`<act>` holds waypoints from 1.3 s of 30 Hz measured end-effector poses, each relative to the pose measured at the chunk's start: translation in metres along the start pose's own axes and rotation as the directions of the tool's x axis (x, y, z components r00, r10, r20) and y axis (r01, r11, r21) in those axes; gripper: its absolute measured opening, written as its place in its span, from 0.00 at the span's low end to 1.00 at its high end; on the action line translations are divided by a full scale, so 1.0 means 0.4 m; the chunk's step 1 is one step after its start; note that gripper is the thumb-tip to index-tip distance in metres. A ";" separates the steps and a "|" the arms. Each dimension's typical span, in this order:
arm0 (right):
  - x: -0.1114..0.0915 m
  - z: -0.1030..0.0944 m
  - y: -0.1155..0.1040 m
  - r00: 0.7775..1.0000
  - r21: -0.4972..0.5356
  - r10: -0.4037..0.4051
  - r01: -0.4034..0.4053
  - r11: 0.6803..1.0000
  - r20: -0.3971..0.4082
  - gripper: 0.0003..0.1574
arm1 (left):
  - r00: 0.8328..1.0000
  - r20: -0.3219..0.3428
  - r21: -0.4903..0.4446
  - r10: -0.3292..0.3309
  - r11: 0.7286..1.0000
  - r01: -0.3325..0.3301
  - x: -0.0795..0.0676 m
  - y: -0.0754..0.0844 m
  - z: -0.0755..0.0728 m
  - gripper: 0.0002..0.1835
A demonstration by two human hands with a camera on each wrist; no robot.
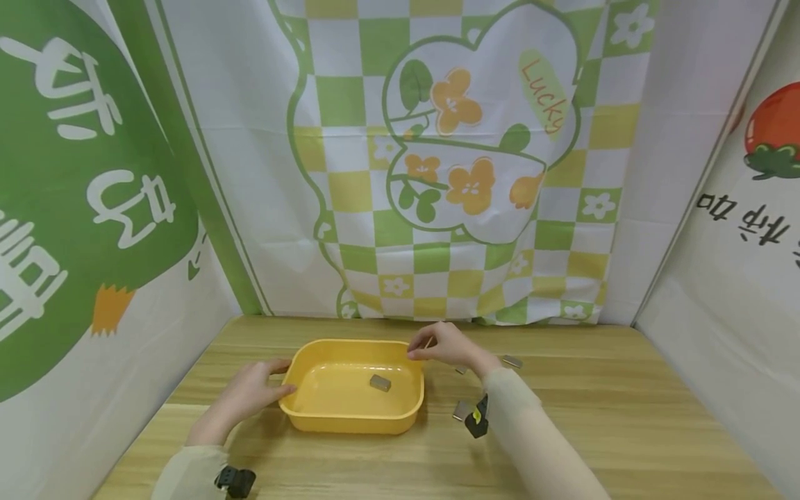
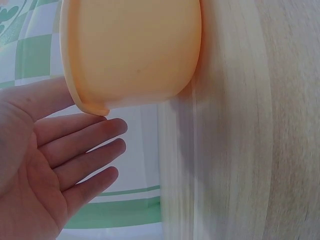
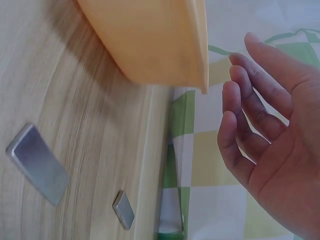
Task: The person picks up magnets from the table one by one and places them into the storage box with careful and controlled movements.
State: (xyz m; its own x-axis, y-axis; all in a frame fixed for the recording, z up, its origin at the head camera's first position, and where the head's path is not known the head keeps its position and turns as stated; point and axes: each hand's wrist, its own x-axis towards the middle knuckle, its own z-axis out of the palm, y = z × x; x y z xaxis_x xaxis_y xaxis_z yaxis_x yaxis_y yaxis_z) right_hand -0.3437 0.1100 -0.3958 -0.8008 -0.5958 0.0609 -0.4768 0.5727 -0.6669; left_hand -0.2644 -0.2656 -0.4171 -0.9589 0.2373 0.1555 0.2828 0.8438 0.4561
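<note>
A yellow plastic basin [image 1: 350,423] sits on the wooden table, with a small grey metallic block [image 1: 380,382] lying on its bottom. At its left end, my left hand [image 1: 253,392] holds the rim between thumb and fingers; the left wrist view shows the thumb passing behind the basin wall [image 2: 135,55]. By the back right corner is my right hand [image 1: 446,344], fingers loosely bent. In the right wrist view this hand [image 3: 270,110] has nothing between its fingers and is beside the basin's rim [image 3: 202,60].
On the table right of the basin lie several flat metallic blocks: one near the right wrist [image 1: 462,410], a block partly behind the forearm [image 1: 460,370], and another farther right [image 1: 512,361]. Printed curtains [image 1: 350,104] enclose the table at the back and sides.
</note>
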 end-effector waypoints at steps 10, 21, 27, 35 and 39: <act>-0.029 -0.015 0.023 0.999 -0.022 0.025 -0.025 0.999 -0.024 0.12 | 1.000 0.002 0.002 -0.001 1.000 0.001 -0.006 0.003 -0.001 0.29; -0.061 -0.023 0.056 0.999 -0.011 -0.013 0.013 1.000 -0.030 0.11 | 1.000 -0.001 0.005 -0.001 1.000 0.001 -0.005 -0.001 0.002 0.29; -0.080 -0.027 0.068 1.000 0.006 -0.003 0.003 1.000 -0.021 0.13 | 1.000 -0.004 0.014 -0.001 1.000 0.001 -0.004 0.002 0.001 0.29; -0.099 -0.025 0.096 1.000 0.004 0.002 -0.002 1.000 0.004 0.15 | 1.000 0.002 0.008 -0.003 1.000 0.003 -0.002 0.004 0.000 0.29; -0.108 -0.024 0.110 1.000 0.013 -0.012 0.011 1.000 0.018 0.15 | 1.000 0.000 0.004 0.002 1.000 -0.002 -0.002 0.003 0.001 0.29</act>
State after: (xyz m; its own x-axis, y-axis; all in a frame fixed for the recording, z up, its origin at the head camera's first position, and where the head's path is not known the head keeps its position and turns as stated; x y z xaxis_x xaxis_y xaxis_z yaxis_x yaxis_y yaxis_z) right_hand -0.3335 0.1665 -0.4204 -0.7887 -0.6123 0.0555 -0.4812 0.5586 -0.6756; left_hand -0.2633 -0.2644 -0.4171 -0.9583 0.2393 0.1563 0.2848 0.8452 0.4522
